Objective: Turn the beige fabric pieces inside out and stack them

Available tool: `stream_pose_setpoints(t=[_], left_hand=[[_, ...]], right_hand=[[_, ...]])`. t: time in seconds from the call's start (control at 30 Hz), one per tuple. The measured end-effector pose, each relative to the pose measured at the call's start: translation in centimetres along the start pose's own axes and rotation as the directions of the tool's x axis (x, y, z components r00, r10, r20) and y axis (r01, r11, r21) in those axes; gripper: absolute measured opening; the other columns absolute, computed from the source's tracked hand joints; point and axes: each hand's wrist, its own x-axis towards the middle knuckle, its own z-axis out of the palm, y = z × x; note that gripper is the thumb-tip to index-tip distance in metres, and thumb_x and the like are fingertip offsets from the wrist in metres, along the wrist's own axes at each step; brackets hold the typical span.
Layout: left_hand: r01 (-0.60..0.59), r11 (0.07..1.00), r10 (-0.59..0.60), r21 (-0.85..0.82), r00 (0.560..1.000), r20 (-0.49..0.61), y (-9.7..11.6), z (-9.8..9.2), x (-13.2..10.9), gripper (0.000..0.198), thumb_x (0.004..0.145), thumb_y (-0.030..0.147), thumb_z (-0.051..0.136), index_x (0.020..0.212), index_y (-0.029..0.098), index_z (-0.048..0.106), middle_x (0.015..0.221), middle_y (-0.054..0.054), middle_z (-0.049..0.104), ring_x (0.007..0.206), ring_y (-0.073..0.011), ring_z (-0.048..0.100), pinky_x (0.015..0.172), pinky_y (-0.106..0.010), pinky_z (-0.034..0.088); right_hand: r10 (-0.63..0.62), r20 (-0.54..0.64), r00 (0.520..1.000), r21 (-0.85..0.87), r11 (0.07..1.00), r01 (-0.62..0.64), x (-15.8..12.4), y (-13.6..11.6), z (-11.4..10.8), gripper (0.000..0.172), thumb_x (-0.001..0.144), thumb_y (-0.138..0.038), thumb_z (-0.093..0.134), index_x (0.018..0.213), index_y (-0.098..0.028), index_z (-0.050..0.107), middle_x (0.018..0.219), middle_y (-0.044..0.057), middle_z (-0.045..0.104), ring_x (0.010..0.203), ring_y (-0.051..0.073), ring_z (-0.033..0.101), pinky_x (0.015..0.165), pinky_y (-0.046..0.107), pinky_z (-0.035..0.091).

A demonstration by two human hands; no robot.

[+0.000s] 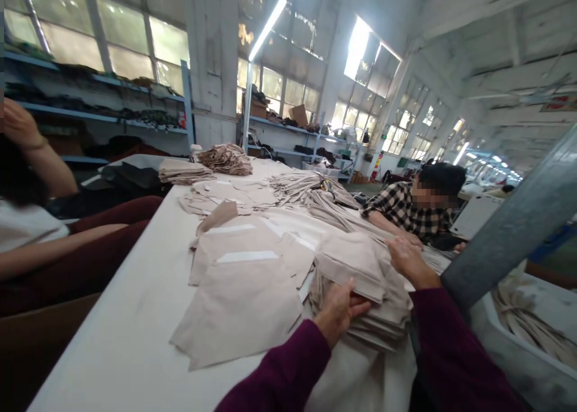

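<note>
A stack of beige fabric pieces (349, 254) sits at the right edge of the white table, its lower layers slightly uneven. At the stack's near side, my left hand (341, 308) grips the upper pieces, thumb on top and fingers tucked under their edge. My right hand (409, 263) rests against the far right side of the stack with its fingers stretched out, seemingly not holding anything. Left of the stack lie flat cut fabric panels (243, 304), overlapping one another, with white strips (247, 256) on them.
More beige piles (225, 159) and long fabric strips (302, 186) cover the far part of the table (112, 334). A slanted metal post (509, 225) and a white bin (518, 334) stand at right. One person sits at left; another in a checked shirt (401, 210) leans in beyond.
</note>
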Motion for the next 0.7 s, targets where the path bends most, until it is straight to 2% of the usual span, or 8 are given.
stream_pose_setpoints(t=[0.07,0.13,0.23,0.33,0.43,0.57,0.63,0.7], left_hand=[[0.029,0.999,-0.028,0.026,0.998,-0.049,-2.3,0.5,1.0,0.024,0.089,0.021,0.042,0.112,0.012,0.045,0.100,-0.014,0.063,0.068,-0.0180,0.066,0.062,-0.030,0.054],[0.071,0.997,-0.068,0.032,0.994,-0.086,-3.3,1.1,1.3,0.028,0.091,0.022,0.036,0.116,0.011,0.040,0.097,-0.014,0.063,0.062,-0.0176,0.066,0.060,-0.030,0.053],[0.171,0.984,-0.165,0.058,0.981,-0.098,-3.2,1.7,0.9,0.029,0.089,0.022,0.032,0.112,0.007,0.043,0.084,-0.016,0.063,0.055,-0.0180,0.064,0.057,-0.030,0.052],[0.208,0.969,-0.199,0.129,0.977,-0.078,-2.3,1.4,0.1,0.026,0.084,0.023,0.043,0.101,0.005,0.049,0.078,-0.016,0.063,0.058,-0.0214,0.065,0.055,-0.031,0.051],[0.011,0.993,0.001,0.121,0.995,-0.103,-0.7,0.1,-0.5,0.027,0.076,0.029,0.058,0.096,0.011,0.051,0.082,-0.012,0.064,0.063,-0.0203,0.064,0.054,-0.028,0.051],[-0.290,0.956,0.292,0.041,0.931,-0.217,2.6,-1.5,0.0,0.032,0.063,0.033,0.070,0.082,0.013,0.054,0.078,-0.008,0.065,0.071,-0.0198,0.062,0.058,-0.028,0.051],[-0.351,0.935,0.354,0.048,0.916,-0.191,3.8,-1.5,0.5,0.029,0.060,0.031,0.071,0.076,0.011,0.057,0.074,-0.008,0.065,0.074,-0.0205,0.062,0.062,-0.027,0.050],[-0.396,0.916,0.401,0.070,0.910,-0.104,4.4,-1.0,0.6,0.026,0.060,0.027,0.070,0.079,0.011,0.061,0.078,-0.008,0.066,0.080,-0.0207,0.062,0.067,-0.027,0.050]], right_hand=[[-0.056,0.016,0.998,0.000,0.998,0.056,-1.2,-0.1,0.7,0.036,0.081,-0.004,0.034,0.103,-0.009,0.062,0.106,0.020,0.062,0.103,0.026,0.057,0.088,0.041,0.044],[-0.172,0.039,0.984,0.057,0.984,0.170,-1.4,-1.4,1.4,0.036,0.086,-0.011,0.033,0.113,-0.008,0.057,0.114,0.019,0.059,0.108,0.025,0.054,0.090,0.037,0.044],[-0.349,0.056,0.935,0.247,0.913,0.326,-0.8,-3.6,2.8,0.040,0.091,-0.024,0.032,0.124,-0.008,0.047,0.125,0.017,0.053,0.120,0.023,0.045,0.097,0.036,0.041],[-0.380,0.066,0.923,0.352,0.874,0.334,-0.7,-4.3,4.7,0.033,0.088,-0.019,0.036,0.114,-0.010,0.055,0.125,0.017,0.053,0.122,0.024,0.044,0.102,0.039,0.036],[-0.275,0.073,0.959,0.397,0.890,0.225,-1.3,-3.2,6.6,0.028,0.083,-0.013,0.039,0.099,-0.009,0.062,0.119,0.021,0.056,0.115,0.027,0.051,0.099,0.042,0.038],[-0.038,0.087,0.995,0.477,0.879,-0.008,-2.2,-2.1,8.3,0.033,0.082,-0.025,0.046,0.105,-0.007,0.060,0.103,0.019,0.065,0.092,0.026,0.064,0.082,0.036,0.050],[0.091,0.082,0.992,0.519,0.846,-0.120,-2.2,-2.0,8.4,0.038,0.079,-0.030,0.049,0.107,-0.007,0.060,0.099,0.016,0.067,0.085,0.024,0.066,0.075,0.032,0.053],[0.200,0.065,0.978,0.558,0.805,-0.202,-1.7,-1.9,7.7,0.041,0.078,-0.032,0.047,0.108,-0.006,0.059,0.099,0.015,0.067,0.085,0.023,0.066,0.073,0.030,0.053]])
